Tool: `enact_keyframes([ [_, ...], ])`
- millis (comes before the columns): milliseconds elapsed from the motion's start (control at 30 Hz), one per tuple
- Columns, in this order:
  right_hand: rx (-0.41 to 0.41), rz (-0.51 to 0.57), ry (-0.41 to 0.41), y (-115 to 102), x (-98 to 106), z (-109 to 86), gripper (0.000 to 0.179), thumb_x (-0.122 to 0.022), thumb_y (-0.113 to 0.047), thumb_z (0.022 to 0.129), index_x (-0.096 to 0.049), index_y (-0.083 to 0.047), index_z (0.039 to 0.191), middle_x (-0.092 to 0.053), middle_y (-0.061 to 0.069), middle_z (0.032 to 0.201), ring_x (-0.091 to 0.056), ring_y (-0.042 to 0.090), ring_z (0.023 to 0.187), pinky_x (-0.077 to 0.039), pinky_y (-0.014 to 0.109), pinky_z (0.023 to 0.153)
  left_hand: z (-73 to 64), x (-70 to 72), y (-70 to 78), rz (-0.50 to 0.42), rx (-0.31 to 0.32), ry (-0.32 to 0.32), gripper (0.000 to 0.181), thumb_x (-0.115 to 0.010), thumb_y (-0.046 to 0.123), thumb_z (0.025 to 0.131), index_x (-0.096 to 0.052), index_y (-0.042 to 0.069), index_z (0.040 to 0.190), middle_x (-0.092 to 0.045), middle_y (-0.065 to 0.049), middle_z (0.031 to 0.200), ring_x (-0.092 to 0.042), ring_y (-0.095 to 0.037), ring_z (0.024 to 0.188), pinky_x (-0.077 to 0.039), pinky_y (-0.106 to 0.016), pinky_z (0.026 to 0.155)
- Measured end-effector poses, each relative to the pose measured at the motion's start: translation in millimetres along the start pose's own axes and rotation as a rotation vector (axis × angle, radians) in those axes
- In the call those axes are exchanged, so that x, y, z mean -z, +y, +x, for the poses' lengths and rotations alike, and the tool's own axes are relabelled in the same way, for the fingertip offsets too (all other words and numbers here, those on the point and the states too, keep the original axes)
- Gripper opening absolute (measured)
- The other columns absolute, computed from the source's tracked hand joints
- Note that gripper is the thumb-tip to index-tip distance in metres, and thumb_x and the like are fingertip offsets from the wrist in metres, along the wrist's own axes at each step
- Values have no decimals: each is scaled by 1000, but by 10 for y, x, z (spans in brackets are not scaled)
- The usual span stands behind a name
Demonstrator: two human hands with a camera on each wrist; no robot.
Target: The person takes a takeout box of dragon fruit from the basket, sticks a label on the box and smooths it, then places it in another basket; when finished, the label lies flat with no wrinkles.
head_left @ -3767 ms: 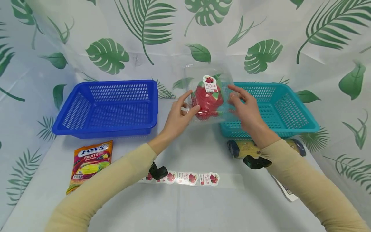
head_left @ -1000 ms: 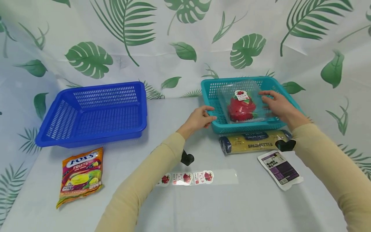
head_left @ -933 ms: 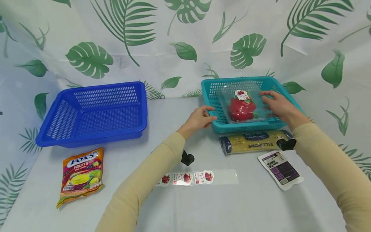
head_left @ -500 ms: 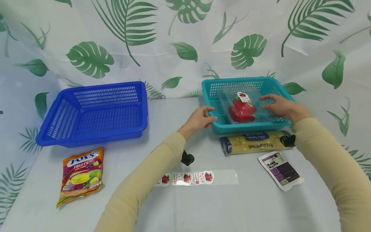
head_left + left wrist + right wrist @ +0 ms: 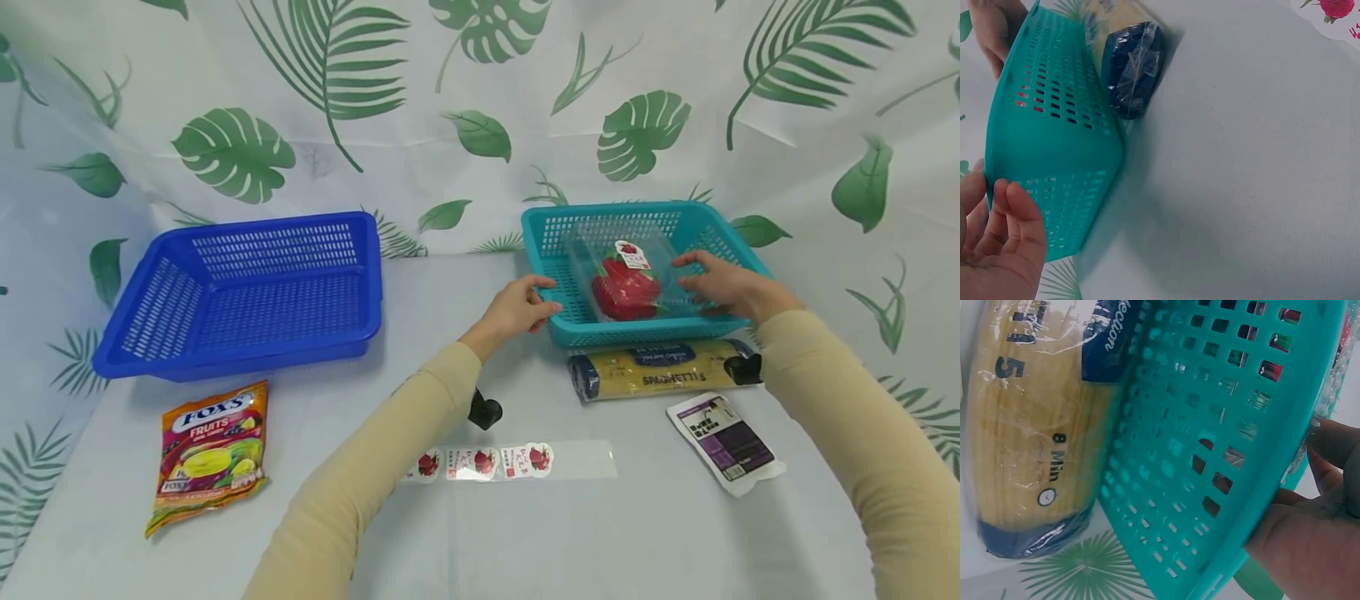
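Observation:
My left hand [image 5: 519,304] pinches the left rim of the teal basket [image 5: 1054,150], thumb on one side and fingertips on the other. Inside that basket lies a clear plastic fruit box [image 5: 663,250] with a red dragon fruit [image 5: 624,287] showing through it. A dragon fruit sticker [image 5: 632,254] is on its lid. My right hand [image 5: 723,283] reaches over the basket's right side, holding the box's right edge between thumb and fingers. In the right wrist view, the clear edge meets the fingertips [image 5: 1325,434]; part of the grip is hidden.
A spaghetti pack [image 5: 663,369] lies against the teal basket's front. A white and purple packet [image 5: 726,443] is nearer me. The sticker strip [image 5: 517,461] lies mid-table, partly behind my left sleeve. At left are a blue basket [image 5: 240,350] and a candy bag [image 5: 212,454].
The fruit box has moved from mid-air between both hands into the teal basket, and has lately settled lower. My left hand has gone from the box to the basket rim.

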State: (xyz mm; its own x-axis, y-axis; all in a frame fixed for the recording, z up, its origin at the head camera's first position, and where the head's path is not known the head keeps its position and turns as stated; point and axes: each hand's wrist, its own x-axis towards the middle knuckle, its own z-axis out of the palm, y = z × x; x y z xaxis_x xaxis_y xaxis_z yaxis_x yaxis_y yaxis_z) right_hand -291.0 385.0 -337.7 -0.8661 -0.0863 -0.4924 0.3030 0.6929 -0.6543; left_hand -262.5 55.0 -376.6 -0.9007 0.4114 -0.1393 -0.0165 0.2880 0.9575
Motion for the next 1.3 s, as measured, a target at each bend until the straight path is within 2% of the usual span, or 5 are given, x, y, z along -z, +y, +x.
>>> enact_keyframes([
  [367,22,-3,20,18,-44,-15,56,-34,-22,108,-6,-5,154,-9,38,150,-21,57,135,-32,65,104,8,-11,-4,25,-2,4,44,-64,17,96,-52,10,138,-59,-10,75,-51,-15,58,-50,-36,65],
  [633,16,-5,43,35,-63,-15,57,-36,-22,107,-8,-4,154,-11,38,149,-22,57,135,-31,64,104,5,-18,-2,2,2,-7,44,-63,16,96,-52,9,138,-62,-30,96,-51,-15,58,-50,-53,81],
  [967,20,-11,27,19,-34,-6,59,-38,-23,107,-7,-4,154,-10,38,150,-21,58,135,-31,65,104,4,-12,19,62,0,14,43,-64,19,96,-53,11,137,-63,-20,87,-54,-14,60,-49,-28,60],
  [1133,11,-22,0,27,-11,16,62,-39,-25,107,-5,-5,154,-8,38,151,-19,59,135,-30,64,105,-2,-16,21,59,4,14,43,-64,19,96,-53,11,137,-64,-26,94,-53,-14,59,-49,-28,60],
  [1300,6,-40,0,36,-7,39,62,-40,-26,107,-5,-5,154,-8,38,151,-19,59,134,-30,65,104,-9,-18,20,42,8,19,43,-64,18,96,-53,10,137,-64,-24,92,-53,-14,60,-54,-43,74],
])
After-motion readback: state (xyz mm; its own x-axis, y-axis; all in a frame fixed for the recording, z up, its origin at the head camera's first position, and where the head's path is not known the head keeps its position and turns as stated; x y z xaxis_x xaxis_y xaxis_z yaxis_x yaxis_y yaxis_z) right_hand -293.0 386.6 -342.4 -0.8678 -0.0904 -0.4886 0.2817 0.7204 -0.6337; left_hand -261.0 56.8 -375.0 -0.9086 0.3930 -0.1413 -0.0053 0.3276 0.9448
